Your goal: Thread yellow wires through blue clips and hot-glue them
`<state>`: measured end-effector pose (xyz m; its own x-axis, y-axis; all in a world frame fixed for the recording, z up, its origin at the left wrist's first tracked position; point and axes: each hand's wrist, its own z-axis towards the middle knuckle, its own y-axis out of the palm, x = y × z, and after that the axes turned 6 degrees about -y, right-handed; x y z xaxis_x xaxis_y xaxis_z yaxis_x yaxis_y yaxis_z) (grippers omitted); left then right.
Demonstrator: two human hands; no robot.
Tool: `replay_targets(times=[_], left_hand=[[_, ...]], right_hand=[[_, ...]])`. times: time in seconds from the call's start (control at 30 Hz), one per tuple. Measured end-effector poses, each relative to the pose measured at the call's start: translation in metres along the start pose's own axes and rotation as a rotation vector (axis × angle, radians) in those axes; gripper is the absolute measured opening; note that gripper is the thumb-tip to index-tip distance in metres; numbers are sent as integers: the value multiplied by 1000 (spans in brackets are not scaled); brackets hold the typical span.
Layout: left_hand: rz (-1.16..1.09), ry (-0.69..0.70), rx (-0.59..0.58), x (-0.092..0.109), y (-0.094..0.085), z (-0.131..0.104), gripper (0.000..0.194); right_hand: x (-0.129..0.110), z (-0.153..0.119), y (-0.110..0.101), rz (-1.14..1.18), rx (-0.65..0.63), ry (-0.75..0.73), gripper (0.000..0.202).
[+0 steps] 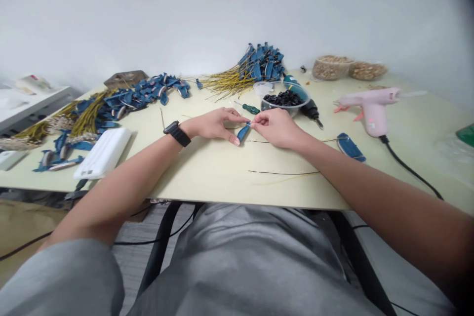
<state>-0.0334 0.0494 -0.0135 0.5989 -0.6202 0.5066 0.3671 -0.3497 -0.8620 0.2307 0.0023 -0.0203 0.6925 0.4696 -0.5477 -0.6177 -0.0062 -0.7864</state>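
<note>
Probably the yellow-stemmed blue bundle (pixel 263 63) is finished; one curved blue piece (pixel 243 133), right hand (pixel 276 128) pinching its tip, left hand (pixel 215 124) parted alongside, isn't.

A small piece (pixel 243 133) is between the left hand (pixel 212 123) and right hand (pixel 277 127), before a bowl (pixel 263 102). Right on the tabletop (pixel 207 177) lies a glue gun (pixel 376 107).

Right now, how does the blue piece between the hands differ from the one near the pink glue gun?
The first blue piece, between the hands, is at their fingertips; the second blue piece, near the glue gun, lies on the table with no hand on it. The first looks smaller and narrower; the second shows a broader face. The first slants up rightward; the second, down rightward. Both are blue.
</note>
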Motion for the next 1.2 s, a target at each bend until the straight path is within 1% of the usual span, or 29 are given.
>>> replay_targets(times=[0.17, 0.3, 0.5, 0.77, 0.87, 1.0, 1.2], left_hand=[[15, 3, 6, -1, 0, 2, 99], [5, -3, 8, -2, 1, 2, 100], [-12, 11, 16, 1, 1, 1, 93], [-15, 15, 19, 0, 1, 2, 95], [-20, 27, 35, -2, 2, 2, 93], [-20, 12, 56, -5, 4, 3, 93], [-27, -12, 54, -4, 5, 3, 96]], right_hand=[[1, 0, 0, -2, -17, -5, 18], [1, -1, 1, 22, -4, -17, 18], [5, 0, 3, 36, 4, -18, 18], [6, 2, 4, 18, 13, -24, 18], [7, 2, 4, 30, 21, -22, 17], [7, 3, 4, 28, 28, -16, 16], [7, 3, 5, 10, 33, -14, 17]])
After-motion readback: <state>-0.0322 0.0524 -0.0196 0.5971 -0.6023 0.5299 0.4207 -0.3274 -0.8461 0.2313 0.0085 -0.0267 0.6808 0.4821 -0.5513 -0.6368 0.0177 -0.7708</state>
